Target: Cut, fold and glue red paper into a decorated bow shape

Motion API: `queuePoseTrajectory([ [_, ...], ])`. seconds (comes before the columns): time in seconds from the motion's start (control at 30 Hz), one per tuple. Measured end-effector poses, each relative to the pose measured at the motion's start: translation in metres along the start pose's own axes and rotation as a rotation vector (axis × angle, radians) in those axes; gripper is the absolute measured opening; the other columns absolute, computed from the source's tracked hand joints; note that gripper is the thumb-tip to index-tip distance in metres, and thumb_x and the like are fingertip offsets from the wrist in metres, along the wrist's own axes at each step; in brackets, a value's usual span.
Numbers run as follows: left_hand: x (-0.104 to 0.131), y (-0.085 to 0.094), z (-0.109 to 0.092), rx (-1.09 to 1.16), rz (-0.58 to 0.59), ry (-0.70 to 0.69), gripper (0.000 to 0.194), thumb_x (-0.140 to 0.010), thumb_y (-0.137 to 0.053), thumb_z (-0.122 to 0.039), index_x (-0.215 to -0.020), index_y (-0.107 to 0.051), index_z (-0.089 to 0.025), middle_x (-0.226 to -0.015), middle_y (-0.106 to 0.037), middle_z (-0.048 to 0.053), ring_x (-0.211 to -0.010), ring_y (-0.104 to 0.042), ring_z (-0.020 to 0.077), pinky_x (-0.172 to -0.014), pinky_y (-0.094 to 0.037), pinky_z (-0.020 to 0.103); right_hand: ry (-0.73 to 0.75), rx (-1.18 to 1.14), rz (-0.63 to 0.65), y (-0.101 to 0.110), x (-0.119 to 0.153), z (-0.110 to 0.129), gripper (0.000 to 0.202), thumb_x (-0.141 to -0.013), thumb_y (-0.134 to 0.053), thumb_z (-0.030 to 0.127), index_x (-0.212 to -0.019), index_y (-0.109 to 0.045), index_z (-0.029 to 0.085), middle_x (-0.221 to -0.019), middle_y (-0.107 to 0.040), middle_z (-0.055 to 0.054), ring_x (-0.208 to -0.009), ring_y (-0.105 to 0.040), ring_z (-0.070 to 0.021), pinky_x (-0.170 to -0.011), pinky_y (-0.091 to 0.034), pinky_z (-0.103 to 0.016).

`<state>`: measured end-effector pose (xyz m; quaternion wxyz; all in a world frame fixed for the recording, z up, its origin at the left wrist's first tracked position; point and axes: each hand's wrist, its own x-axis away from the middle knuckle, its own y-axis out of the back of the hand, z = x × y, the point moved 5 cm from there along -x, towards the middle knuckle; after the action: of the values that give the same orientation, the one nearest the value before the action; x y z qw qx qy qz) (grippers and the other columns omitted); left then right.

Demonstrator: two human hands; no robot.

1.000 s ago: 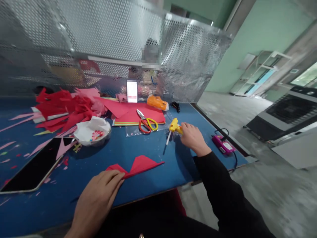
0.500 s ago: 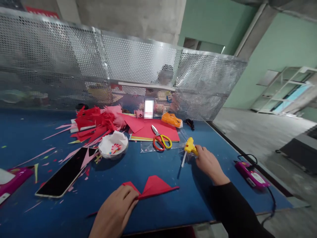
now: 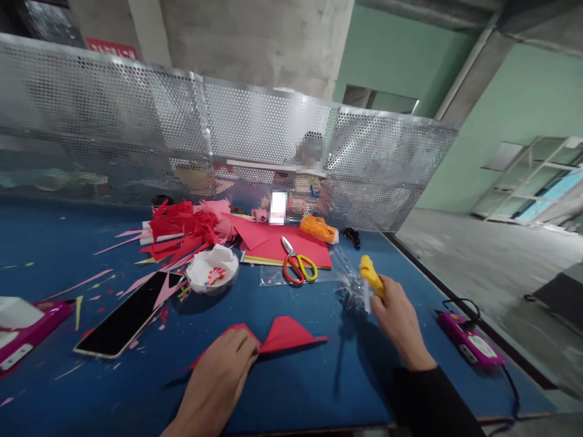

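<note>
My left hand (image 3: 228, 370) is closed on a folded piece of red paper (image 3: 289, 335) just above the near part of the blue table. Two pointed ends of the paper stick out on either side of my fingers. In my right hand (image 3: 401, 321) is a yellow glue gun (image 3: 371, 276), gripped by its handle, with a pale glue stick (image 3: 367, 295) hanging from it. The gun is raised over the table, beside a crumpled clear plastic bag (image 3: 350, 291). Scissors (image 3: 298, 264) with one red and one yellow handle lie on a stack of coloured paper (image 3: 314, 246).
A bowl (image 3: 213, 270) of small paper bits and a phone (image 3: 130, 312) lie left, near red and pink paper scraps (image 3: 182, 227). Purple power strips stand at left (image 3: 36, 331) and right (image 3: 471, 340). An orange packet (image 3: 319, 228) sits before a perforated metal screen (image 3: 150, 127), with a person behind.
My right hand has lifted the glue gun and moved it to the right, away from the plastic bag. My left hand has raised the red paper slightly. The view has shifted a little.
</note>
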<state>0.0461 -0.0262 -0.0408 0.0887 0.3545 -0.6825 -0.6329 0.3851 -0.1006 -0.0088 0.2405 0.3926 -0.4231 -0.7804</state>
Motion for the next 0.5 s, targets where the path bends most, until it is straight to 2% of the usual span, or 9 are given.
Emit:
queuePoseTrajectory([
  [0.1, -0.012, 0.001, -0.001, -0.102, -0.03, 0.014, 0.023, -0.092, -0.048, -0.005, -0.087, -0.066, -0.019, -0.086, -0.067, 0.005, -0.078, -0.063, 0.0253, -0.072, -0.051, 0.04, -0.103, -0.371, -0.206, 0.02, 0.012, 0.0, 0.039, -0.088, -0.056, 0.044, -0.115, -0.06, 0.016, -0.088, -0.066, -0.006, -0.072, -0.06, -0.0208, -0.064, -0.045, -0.032],
  [0.17, -0.017, 0.0, -0.001, -0.142, -0.019, 0.016, 0.023, -0.089, -0.05, -0.002, -0.09, -0.067, -0.019, -0.088, -0.067, 0.005, -0.08, -0.063, 0.0262, -0.072, -0.051, 0.04, -0.179, -0.589, -0.266, 0.028, 0.027, 0.003, 0.045, -0.084, -0.061, 0.056, -0.108, -0.063, 0.017, -0.074, -0.063, -0.002, -0.063, -0.056, -0.0188, -0.059, -0.044, -0.031],
  [0.23, -0.02, -0.001, -0.002, -0.148, -0.001, 0.0, 0.023, -0.087, -0.052, -0.001, -0.091, -0.067, -0.018, -0.088, -0.068, 0.006, -0.079, -0.063, 0.0262, -0.071, -0.051, 0.04, -0.22, -0.764, -0.176, 0.026, 0.043, 0.013, 0.046, -0.084, -0.061, 0.058, -0.104, -0.065, 0.017, -0.072, -0.064, -0.003, -0.065, -0.06, -0.0198, -0.057, -0.046, -0.03],
  [0.3, -0.021, -0.002, -0.004, -0.121, 0.01, -0.029, 0.022, -0.087, -0.053, -0.002, -0.089, -0.067, -0.018, -0.087, -0.068, 0.006, -0.078, -0.063, 0.0252, -0.069, -0.05, 0.038, -0.204, -0.826, -0.009, 0.019, 0.06, 0.029, 0.042, -0.084, -0.063, 0.056, -0.101, -0.067, 0.018, -0.076, -0.069, -0.005, -0.068, -0.065, -0.0206, -0.057, -0.049, -0.03],
  [0.4, -0.019, 0.0, -0.006, -0.081, -0.042, -0.072, 0.02, -0.089, -0.052, -0.004, -0.091, -0.068, -0.017, -0.086, -0.068, 0.006, -0.076, -0.062, 0.0246, -0.067, -0.048, 0.037, -0.097, -0.852, 0.181, 0.007, 0.082, 0.055, 0.031, -0.088, -0.061, 0.048, -0.101, -0.068, 0.021, -0.084, -0.073, -0.006, -0.075, -0.07, -0.0204, -0.064, -0.054, -0.031],
  [0.5, -0.018, 0.001, -0.007, -0.011, -0.07, -0.106, 0.022, -0.091, -0.05, -0.006, -0.099, -0.069, -0.015, -0.091, -0.07, 0.007, -0.079, -0.063, 0.0237, -0.069, -0.048, 0.036, 0.032, -0.848, 0.296, -0.007, 0.097, 0.074, 0.021, -0.094, -0.058, 0.039, -0.104, -0.067, 0.023, -0.092, -0.073, -0.005, -0.085, -0.071, -0.0198, -0.076, -0.056, -0.033],
])
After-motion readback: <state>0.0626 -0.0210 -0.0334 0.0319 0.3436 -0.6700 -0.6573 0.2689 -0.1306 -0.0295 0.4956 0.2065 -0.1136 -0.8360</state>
